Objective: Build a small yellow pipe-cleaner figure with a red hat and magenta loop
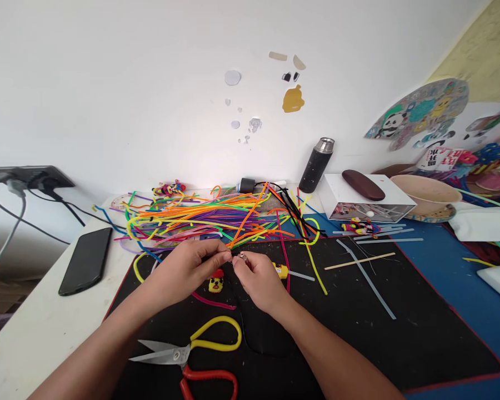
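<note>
My left hand [194, 268] and my right hand [261, 282] meet fingertip to fingertip above the black mat [350, 344]. Both are closed in a pinch around something small that I cannot make out; a bit of grey or silver shows at the right fingertips. Just below the left fingers lies a small yellow figure head [215, 284] with a red top. A yellow glue gun [281, 270] with a clear stick in it is partly hidden behind the right hand. Nearer to me, open scissors [179, 354] with one yellow and one red handle rest on the mat.
Colourful pipe cleaners [208, 216] are heaped behind the hands. A phone [86, 261] lies at the left. Glue sticks [370, 286] and a wooden stick [358, 261] lie at the right. A black thermos [315, 165], white box [369, 194] and bowl [425, 189] stand along the wall.
</note>
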{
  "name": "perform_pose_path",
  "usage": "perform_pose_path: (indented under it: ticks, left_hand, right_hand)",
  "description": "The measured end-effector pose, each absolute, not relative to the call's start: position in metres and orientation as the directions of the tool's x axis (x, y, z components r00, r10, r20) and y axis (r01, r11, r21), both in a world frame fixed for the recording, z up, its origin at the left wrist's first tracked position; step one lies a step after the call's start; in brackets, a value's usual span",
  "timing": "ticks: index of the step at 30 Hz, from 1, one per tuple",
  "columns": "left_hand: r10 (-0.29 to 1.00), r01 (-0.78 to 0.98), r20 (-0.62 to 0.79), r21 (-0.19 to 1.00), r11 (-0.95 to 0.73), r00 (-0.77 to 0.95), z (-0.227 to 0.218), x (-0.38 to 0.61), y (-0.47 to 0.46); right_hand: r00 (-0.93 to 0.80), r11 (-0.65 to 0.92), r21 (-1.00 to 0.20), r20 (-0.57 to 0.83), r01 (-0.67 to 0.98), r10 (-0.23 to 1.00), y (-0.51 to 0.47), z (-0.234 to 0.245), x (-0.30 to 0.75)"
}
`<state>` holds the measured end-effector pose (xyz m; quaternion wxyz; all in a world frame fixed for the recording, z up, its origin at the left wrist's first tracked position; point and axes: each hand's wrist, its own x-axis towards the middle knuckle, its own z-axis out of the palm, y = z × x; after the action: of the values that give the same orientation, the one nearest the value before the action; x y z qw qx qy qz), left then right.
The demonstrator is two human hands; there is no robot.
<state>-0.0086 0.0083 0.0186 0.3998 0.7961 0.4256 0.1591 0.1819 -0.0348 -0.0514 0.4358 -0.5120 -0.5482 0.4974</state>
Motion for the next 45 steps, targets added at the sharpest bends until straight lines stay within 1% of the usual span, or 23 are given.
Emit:
perform_pose_path:
  ticks: [3,5,8,12,14,17,20,24,28,32,39,45]
  left_hand:
    - [0.802,0.548,-0.14,0.796,-0.257,0.58,0.017,-0.009,0.01]
    - [0.805,0.519,-0.122,0.817,-0.252,0.581,0.015,-0.01,0.011]
    - [0.828,0.449,-0.054,0.858,-0.247,0.558,0.012,-0.011,0.013]
    - [0.836,0.367,-0.08,0.918,-0.15,0.542,0.009,-0.013,0.014]
    - [0.829,0.317,-0.096,0.943,-0.102,0.551,0.008,-0.014,0.014]
    - [0.806,0.255,-0.121,0.966,-0.038,0.579,0.009,-0.013,0.013]
    - [0.783,0.228,-0.162,0.973,0.027,0.601,0.012,-0.011,0.013]
    - [0.765,0.237,-0.206,0.969,0.073,0.61,0.015,-0.012,0.012]
    - [0.741,0.214,-0.264,0.963,0.164,0.617,0.013,-0.011,0.011]
    - [0.726,0.213,-0.329,0.944,0.251,0.604,0.008,-0.007,0.01]
    - [0.696,0.29,-0.393,0.919,0.268,0.601,0.004,0.001,0.006]
    - [0.718,0.338,-0.352,0.926,0.171,0.601,0.009,-0.001,0.008]
  right_hand:
    - [-0.102,-0.023,-0.994,-0.034,0.109,0.994,-0.035,-0.053,0.181]
    - [-0.124,-0.042,-0.998,-0.047,0.043,0.991,-0.034,-0.055,0.182]
    - [-0.181,-0.058,-0.996,-0.045,-0.069,0.982,-0.033,-0.059,0.183]
    - [-0.238,-0.076,-0.987,-0.041,-0.14,0.97,-0.033,-0.06,0.184]
    - [-0.234,-0.08,-0.983,-0.039,-0.167,0.971,-0.032,-0.059,0.184]
    - [-0.182,-0.085,-0.975,-0.047,-0.206,0.982,-0.03,-0.056,0.184]
    - [-0.116,-0.097,-0.962,-0.069,-0.256,0.991,-0.027,-0.054,0.185]
    - [-0.086,-0.093,-0.946,-0.069,-0.311,0.994,-0.025,-0.051,0.186]
    - [-0.098,-0.092,-0.932,-0.061,-0.351,0.993,-0.026,-0.047,0.186]
    - [-0.13,-0.124,-0.92,-0.08,-0.373,0.988,-0.029,-0.045,0.183]
    - [-0.104,-0.117,-0.925,-0.085,-0.362,0.991,-0.03,-0.045,0.182]
    - [-0.087,-0.094,-0.924,-0.066,-0.37,0.994,-0.03,-0.046,0.182]
